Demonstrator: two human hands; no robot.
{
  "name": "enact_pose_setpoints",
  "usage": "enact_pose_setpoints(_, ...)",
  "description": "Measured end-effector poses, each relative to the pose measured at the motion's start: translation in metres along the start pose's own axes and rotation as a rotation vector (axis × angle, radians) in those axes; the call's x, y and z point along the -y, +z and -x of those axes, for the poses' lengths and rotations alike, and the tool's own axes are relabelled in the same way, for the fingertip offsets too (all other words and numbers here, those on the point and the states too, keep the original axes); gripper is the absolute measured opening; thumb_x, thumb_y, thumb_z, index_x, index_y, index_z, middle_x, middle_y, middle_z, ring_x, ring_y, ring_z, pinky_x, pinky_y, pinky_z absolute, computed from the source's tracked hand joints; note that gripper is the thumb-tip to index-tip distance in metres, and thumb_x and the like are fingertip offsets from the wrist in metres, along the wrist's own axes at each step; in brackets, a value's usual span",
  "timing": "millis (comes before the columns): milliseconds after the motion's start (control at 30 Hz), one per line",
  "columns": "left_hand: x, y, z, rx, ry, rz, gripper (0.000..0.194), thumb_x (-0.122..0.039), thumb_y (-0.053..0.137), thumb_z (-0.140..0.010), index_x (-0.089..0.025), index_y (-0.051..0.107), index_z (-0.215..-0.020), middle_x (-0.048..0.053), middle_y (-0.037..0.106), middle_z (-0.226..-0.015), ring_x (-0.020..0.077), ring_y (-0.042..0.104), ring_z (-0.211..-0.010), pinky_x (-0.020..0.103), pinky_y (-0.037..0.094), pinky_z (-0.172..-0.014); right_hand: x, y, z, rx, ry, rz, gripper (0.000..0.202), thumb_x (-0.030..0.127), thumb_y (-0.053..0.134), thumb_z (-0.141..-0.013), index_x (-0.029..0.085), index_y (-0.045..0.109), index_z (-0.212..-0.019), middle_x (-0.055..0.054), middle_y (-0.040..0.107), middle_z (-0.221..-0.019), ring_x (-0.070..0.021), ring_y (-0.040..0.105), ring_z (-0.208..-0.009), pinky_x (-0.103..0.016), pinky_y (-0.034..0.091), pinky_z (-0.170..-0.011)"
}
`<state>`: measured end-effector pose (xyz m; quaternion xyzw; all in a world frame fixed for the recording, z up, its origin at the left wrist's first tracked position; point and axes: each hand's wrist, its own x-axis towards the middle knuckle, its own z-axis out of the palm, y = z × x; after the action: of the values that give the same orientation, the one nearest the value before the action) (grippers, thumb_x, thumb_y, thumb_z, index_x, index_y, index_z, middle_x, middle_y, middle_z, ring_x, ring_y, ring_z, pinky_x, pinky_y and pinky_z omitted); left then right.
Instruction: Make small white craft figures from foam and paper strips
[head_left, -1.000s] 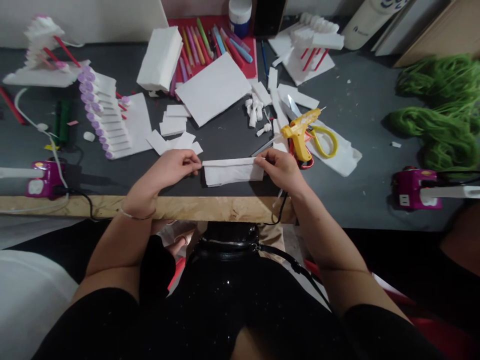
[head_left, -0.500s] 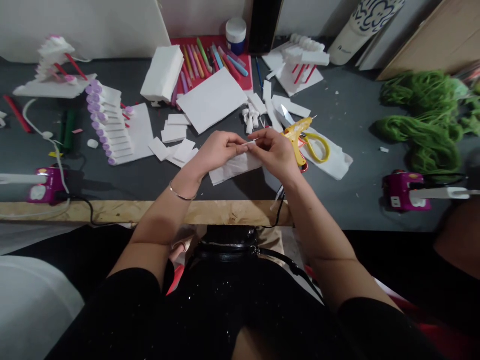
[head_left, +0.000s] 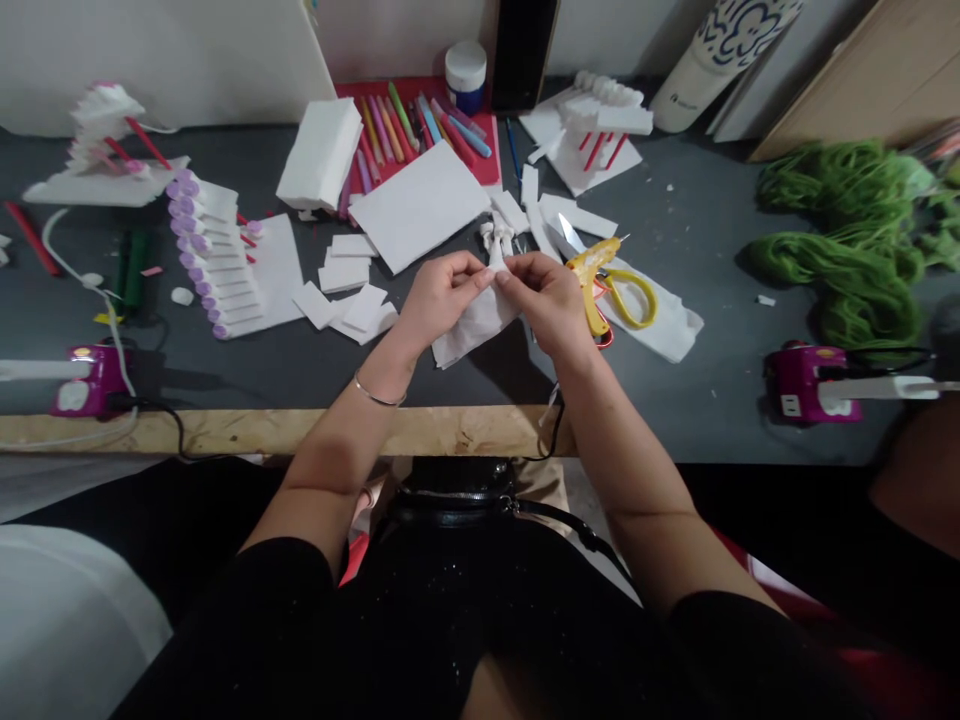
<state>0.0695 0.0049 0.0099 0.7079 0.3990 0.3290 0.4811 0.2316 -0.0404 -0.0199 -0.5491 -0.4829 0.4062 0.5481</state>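
Note:
A thin white sheet, like tissue paper [head_left: 472, 325], hangs gathered between my two hands above the grey table. My left hand [head_left: 448, 295] is closed, thumb and fingers pinching its top edge. From the other side my right hand [head_left: 546, 298] pinches the same gathered edge, the thumbs almost touching. Just beyond my fingertips lie several small twisted white pieces [head_left: 497, 236]. To the right of my right hand are a yellow glue gun [head_left: 592, 275] and scissors with yellow handles [head_left: 634, 298], resting on more white sheets [head_left: 675, 325].
Stepped white foam models [head_left: 217, 250] with purple rolls stand at left. White foam cards [head_left: 352, 262], a large white board [head_left: 420, 205] and markers [head_left: 397, 120] lie ahead. Green yarn [head_left: 840, 250] and a purple power socket [head_left: 810, 382] are at right. Other people sit close on both sides.
Both hands have drawn the thin white sheet together, so it now bunches into a narrow top between the fingertips. It was spread flatter before. The view has shifted slightly.

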Motion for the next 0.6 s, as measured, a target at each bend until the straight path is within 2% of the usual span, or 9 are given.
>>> enact_pose_setpoints(133, 0.004, 0.002, 0.001, 0.012, -0.031, 0.067, 0.030, -0.045, 0.067, -0.090, -0.020, 0.060, -0.077, -0.004, 0.047, -0.062, 0.0094, 0.033, -0.054, 0.026, 0.025, -0.053, 0.002, 0.001, 0.001, -0.027, 0.006, 0.058, 0.017, 0.040, 0.070, -0.088, 0.024, 0.068, -0.086, 0.000, 0.064, -0.077, -0.0129, 0.054, -0.070, -0.030, 0.045, -0.062)
enact_pose_setpoints(233, 0.005, 0.003, 0.001, -0.008, -0.086, 0.080, 0.035, -0.052, 0.071, -0.086, -0.020, 0.061, -0.076, -0.003, 0.050, -0.062, 0.0103, 0.036, -0.056, 0.026, 0.027, -0.054, 0.008, 0.002, 0.004, -0.077, -0.084, 0.222, 0.017, 0.039, 0.067, -0.091, 0.023, 0.066, -0.083, 0.000, 0.065, -0.077, -0.0137, 0.055, -0.070, -0.032, 0.048, -0.067)
enact_pose_setpoints(400, 0.006, 0.007, -0.001, -0.063, -0.160, 0.088, 0.025, -0.038, 0.067, -0.085, -0.020, 0.057, -0.070, -0.002, 0.052, -0.064, 0.0105, 0.040, -0.060, 0.025, 0.031, -0.056, 0.017, 0.003, 0.008, -0.078, -0.282, 0.448, 0.015, 0.033, 0.062, -0.094, 0.025, 0.065, -0.083, -0.002, 0.071, -0.084, -0.0181, 0.063, -0.084, -0.037, 0.052, -0.082)
enact_pose_setpoints(600, 0.008, 0.009, -0.002, -0.077, -0.182, 0.147, 0.021, -0.033, 0.067, -0.085, -0.019, 0.060, -0.072, -0.003, 0.055, -0.066, 0.0102, 0.045, -0.063, 0.024, 0.037, -0.061, 0.016, 0.000, 0.009, -0.041, -0.293, 0.472, 0.015, 0.034, 0.059, -0.097, 0.025, 0.070, -0.093, -0.004, 0.075, -0.090, -0.0189, 0.065, -0.084, -0.038, 0.053, -0.081)
